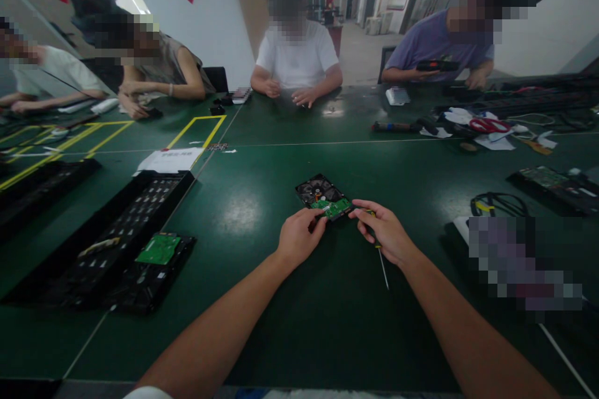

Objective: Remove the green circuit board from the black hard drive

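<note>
A black hard drive (318, 192) with a green circuit board (336, 206) lies on the green table (262, 299) in front of me. My left hand (298, 237) is curled, its fingertips pinching the drive's near edge. My right hand (384, 232) touches the drive's right corner with its fingertips and is closed round a screwdriver (383, 265), whose thin shaft points back toward me.
A long black tray (116, 224) with a loose green board (159, 249) lies at left. Cables (498, 204) and more boards (547, 179) sit at right. Several people sit along the far side. Papers (171, 159) and tools (397, 127) lie mid-table.
</note>
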The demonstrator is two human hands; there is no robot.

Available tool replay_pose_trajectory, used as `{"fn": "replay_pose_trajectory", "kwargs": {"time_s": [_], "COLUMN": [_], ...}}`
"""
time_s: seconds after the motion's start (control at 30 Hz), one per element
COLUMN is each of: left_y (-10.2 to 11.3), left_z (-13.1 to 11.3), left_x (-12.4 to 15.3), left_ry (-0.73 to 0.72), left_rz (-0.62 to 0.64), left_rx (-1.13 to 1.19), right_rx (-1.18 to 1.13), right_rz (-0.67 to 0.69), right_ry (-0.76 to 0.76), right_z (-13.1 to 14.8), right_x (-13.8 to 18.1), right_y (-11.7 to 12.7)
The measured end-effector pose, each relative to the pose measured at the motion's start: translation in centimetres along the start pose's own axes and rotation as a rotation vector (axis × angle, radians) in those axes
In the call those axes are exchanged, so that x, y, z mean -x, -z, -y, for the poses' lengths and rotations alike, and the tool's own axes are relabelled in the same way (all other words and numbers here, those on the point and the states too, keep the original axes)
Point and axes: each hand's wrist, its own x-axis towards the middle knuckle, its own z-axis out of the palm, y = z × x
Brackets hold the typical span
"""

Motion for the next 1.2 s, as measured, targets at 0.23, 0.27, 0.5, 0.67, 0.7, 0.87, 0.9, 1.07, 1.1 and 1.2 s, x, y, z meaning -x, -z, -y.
{"fn": "replay_pose_trajectory", "kwargs": {"time_s": [0.23,0.27,0.5,0.67,0.7,0.87,0.9,1.07,1.1,1.2], "left_y": [0.02,0.01,-0.02,0.1,0.12,0.14,0.13,0.07,0.07,0.05], "left_z": [0.06,0.07,-0.02,-0.28,-0.28,-0.07,-0.02,0.11,0.13,0.18], "left_x": [0.04,0.03,0.02,0.13,0.13,-0.02,-0.06,-0.14,-0.14,-0.14], "left_ry": [0.004,0.005,-0.002,-0.021,-0.019,0.015,0.021,0.036,0.038,0.041], "left_rz": [-0.007,-0.008,-0.008,0.004,0.002,-0.026,-0.031,-0.034,-0.031,-0.023], "left_rx": [-0.012,-0.014,-0.017,-0.013,-0.013,-0.024,-0.028,-0.044,-0.046,-0.048], "right_rx": [0.007,0.006,0.002,0.009,0.01,0.015,0.017,0.019,0.02,0.022], "right_rz": [0.006,0.004,0.011,-0.003,0.0,0.001,-0.003,-0.01,-0.009,0.002], "right_ry": [0.0,0.002,0.003,-0.019,-0.022,-0.02,-0.024,-0.038,-0.04,-0.034], "right_z": [-0.07,-0.1,-0.1,0.2,0.24,0.26,0.26,0.23,0.22,0.19], "right_x": [-0.01,-0.02,-0.06,0.16,0.18,0.18,0.18,0.12,0.11,0.12], "right_y": [0.1,0.1,0.02,-0.08,-0.08,-0.07,-0.07,0.0,0.02,0.06]}}
